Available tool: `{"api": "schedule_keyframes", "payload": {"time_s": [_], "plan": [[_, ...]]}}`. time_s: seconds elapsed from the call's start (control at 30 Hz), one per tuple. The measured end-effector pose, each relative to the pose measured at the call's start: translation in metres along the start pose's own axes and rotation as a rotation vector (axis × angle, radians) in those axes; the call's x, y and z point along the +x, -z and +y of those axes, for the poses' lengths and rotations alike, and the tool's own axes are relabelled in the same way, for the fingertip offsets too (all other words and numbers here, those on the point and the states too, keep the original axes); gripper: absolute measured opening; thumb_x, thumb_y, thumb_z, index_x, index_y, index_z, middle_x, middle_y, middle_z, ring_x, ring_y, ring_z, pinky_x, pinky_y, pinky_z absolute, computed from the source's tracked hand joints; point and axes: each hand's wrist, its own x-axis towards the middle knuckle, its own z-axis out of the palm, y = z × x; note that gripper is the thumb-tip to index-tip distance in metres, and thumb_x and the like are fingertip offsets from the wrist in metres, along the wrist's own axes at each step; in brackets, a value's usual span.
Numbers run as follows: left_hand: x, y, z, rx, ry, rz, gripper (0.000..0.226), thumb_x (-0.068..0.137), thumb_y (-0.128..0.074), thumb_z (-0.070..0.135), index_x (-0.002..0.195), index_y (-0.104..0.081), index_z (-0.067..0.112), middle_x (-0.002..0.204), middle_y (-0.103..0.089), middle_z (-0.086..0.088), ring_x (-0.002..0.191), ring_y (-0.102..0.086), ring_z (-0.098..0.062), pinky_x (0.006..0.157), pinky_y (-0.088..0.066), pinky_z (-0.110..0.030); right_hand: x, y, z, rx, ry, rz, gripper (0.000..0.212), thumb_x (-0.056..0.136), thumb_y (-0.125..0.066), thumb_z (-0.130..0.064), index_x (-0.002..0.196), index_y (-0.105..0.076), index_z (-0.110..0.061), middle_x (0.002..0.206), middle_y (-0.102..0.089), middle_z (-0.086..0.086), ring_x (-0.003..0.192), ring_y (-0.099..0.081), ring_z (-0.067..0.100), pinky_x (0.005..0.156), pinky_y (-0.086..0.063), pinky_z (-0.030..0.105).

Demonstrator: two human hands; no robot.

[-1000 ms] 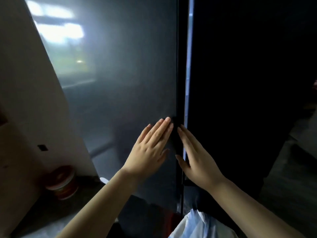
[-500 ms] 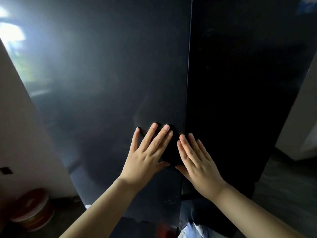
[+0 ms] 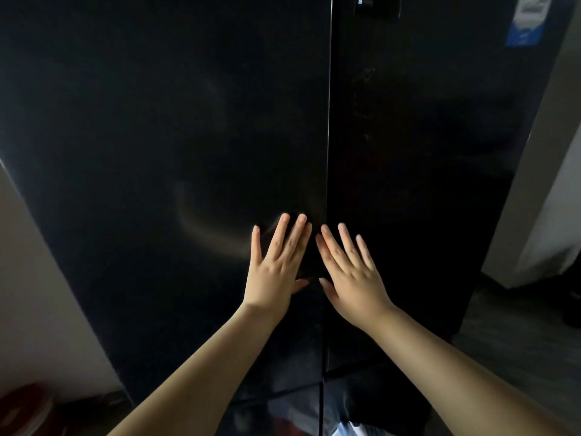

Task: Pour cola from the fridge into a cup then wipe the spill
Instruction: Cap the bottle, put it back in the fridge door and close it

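Tall glossy black two-door fridge (image 3: pixel 163 89) filling most of frame, doors closed, vertical seam (image 3: pixel 328 136) down centre. Left hand (image 3: pixel 275 275) laid flat on left door (image 3: pixel 141 231) just beside seam, fingers straight, spread, nothing gripped. Right hand (image 3: pixel 353 278) laid flat on right door (image 3: pixel 424 184), fingers likewise apart. Blue-and-white label (image 3: pixel 526 22) stuck at upper right; dark display panel (image 3: pixel 377 6) at top edge. Blurred red round container (image 3: pixel 22 410) at lower left, beside pale wall (image 3: pixel 37 278).

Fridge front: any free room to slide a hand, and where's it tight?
Left door is bare above and left of the left hand. Right door is bare between the right hand and the sticker. Tight at the centre seam, where both hands lie flat close together.
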Motion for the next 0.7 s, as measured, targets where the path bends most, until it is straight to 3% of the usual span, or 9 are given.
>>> {"api": "schedule_keyframes", "payload": {"time_s": [0.17, 0.27, 0.47, 0.6, 0.7], "plan": [[0.012, -0.014, 0.003, 0.071, 0.041, -0.087, 0.109, 0.085, -0.056, 0.057, 0.149, 0.019, 0.012, 0.154, 0.030, -0.010, 0.143, 0.022, -0.031, 0.112, 0.005, -0.061, 0.017, -0.008, 0.002, -0.014, -0.028, -0.072, 0.078, 0.085, -0.063, -0.032, 0.148, -0.024, -0.008, 0.159, -0.005, 0.010, 0.146, -0.005, 0.030, 0.117, -0.016, 0.048], [0.014, -0.011, 0.005, 0.054, 0.046, -0.103, 0.109, 0.084, -0.058, 0.054, 0.149, 0.019, 0.011, 0.156, 0.026, -0.010, 0.145, 0.018, -0.031, 0.112, 0.004, -0.062, 0.018, -0.007, 0.000, 0.006, -0.033, -0.092, 0.081, 0.083, -0.066, -0.031, 0.148, -0.025, -0.007, 0.159, -0.006, 0.010, 0.146, -0.004, 0.031, 0.115, -0.020, 0.048], [0.012, 0.011, 0.004, 0.033, 0.032, -0.197, 0.101, 0.088, -0.053, 0.054, 0.150, 0.014, 0.011, 0.158, 0.020, -0.009, 0.145, 0.018, -0.031, 0.112, -0.001, -0.061, 0.017, 0.011, 0.000, 0.128, -0.004, -0.125, 0.070, 0.092, -0.054, -0.027, 0.149, -0.019, -0.011, 0.159, -0.001, 0.007, 0.146, 0.004, 0.026, 0.117, -0.012, 0.043], [0.012, 0.036, -0.002, -0.209, 0.001, -0.271, 0.078, 0.095, -0.046, 0.043, 0.153, 0.000, 0.016, 0.159, 0.018, -0.005, 0.146, 0.018, -0.025, 0.117, -0.002, -0.052, 0.006, 0.025, 0.001, 0.266, 0.002, -0.084, 0.050, 0.094, -0.051, -0.023, 0.141, -0.040, -0.011, 0.155, -0.024, 0.007, 0.143, -0.022, 0.022, 0.114, -0.028, 0.040], [-0.002, 0.057, -0.007, -0.425, 0.155, -0.320, 0.074, 0.094, -0.050, 0.041, 0.152, -0.009, 0.021, 0.160, 0.013, -0.001, 0.148, 0.009, -0.022, 0.119, -0.012, -0.047, -0.009, 0.034, -0.002, 0.298, 0.021, -0.048, 0.050, 0.091, -0.055, -0.023, 0.139, -0.045, -0.011, 0.150, -0.036, 0.007, 0.137, -0.035, 0.021, 0.110, -0.036, 0.036]]}}
